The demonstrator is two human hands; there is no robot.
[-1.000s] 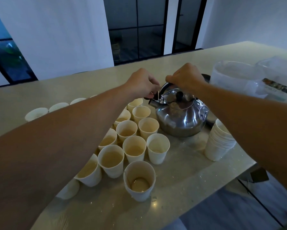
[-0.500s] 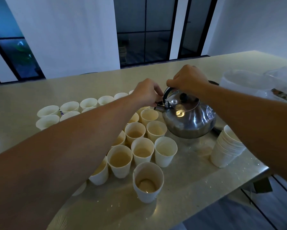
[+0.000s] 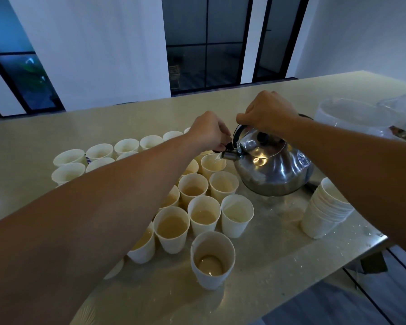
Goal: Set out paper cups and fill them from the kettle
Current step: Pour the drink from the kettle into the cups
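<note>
Kettle now tipped, water reaching a cup

Right hand (image 3: 266,112) grips the kettle (image 3: 273,166) handle; left hand (image 3: 210,132) pinches the spout cap open over a centre-frame cup (image 3: 212,160).

This looks like a modern home or a small office pantry, seen in dim light. A long pale stone-like bench (image 3: 56,137) fills the room, with white walls (image 3: 91,50) behind it and tall dark windows with black frames (image 3: 206,43). Many paper cups (image 3: 204,214), a steel kettle (image 3: 272,170) and clear plastic containers (image 3: 352,113) near the right edge suggest drinks prepared for a group.
</note>
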